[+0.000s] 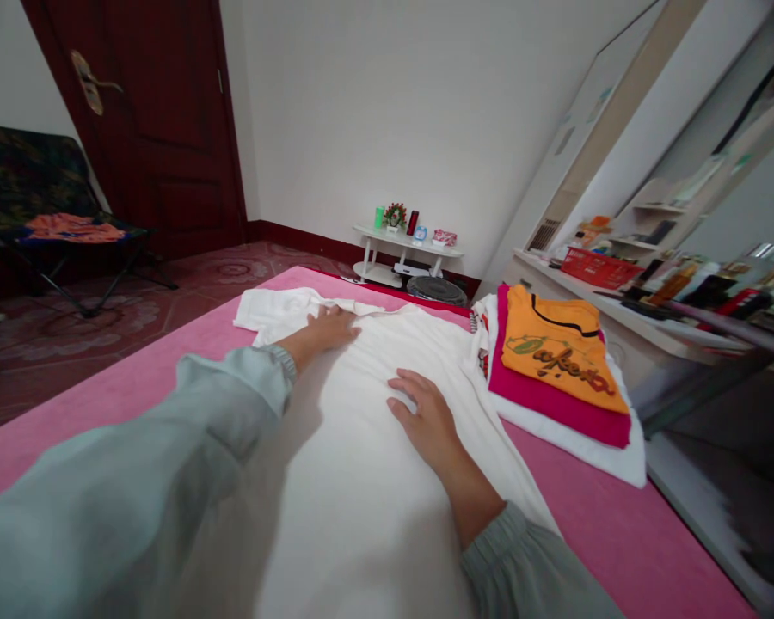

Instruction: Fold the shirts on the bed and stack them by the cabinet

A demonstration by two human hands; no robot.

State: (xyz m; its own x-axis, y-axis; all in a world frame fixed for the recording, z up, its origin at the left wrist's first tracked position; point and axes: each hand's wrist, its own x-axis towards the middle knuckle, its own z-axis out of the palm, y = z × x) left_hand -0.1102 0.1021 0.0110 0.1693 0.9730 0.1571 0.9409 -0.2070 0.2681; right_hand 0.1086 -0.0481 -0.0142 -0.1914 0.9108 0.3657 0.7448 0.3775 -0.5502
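A white shirt (pixel 361 447) lies spread flat on the pink bed (pixel 103 404). My left hand (pixel 332 328) rests open and flat on the shirt near its far left sleeve, fingers stretched toward the collar end. Closer in, my right hand (pixel 426 414) lies open, palm down, on the middle of the shirt with fingers spread. Neither hand holds anything. Both arms wear pale grey-green sleeves.
A stack of folded clothes (pixel 558 365), orange on magenta on white, sits at the bed's right side. Beyond are a small white table (pixel 408 245) with small items, a cluttered shelf (pixel 619 284), a dark red door (pixel 161 120) and a folding chair (pixel 45 206).
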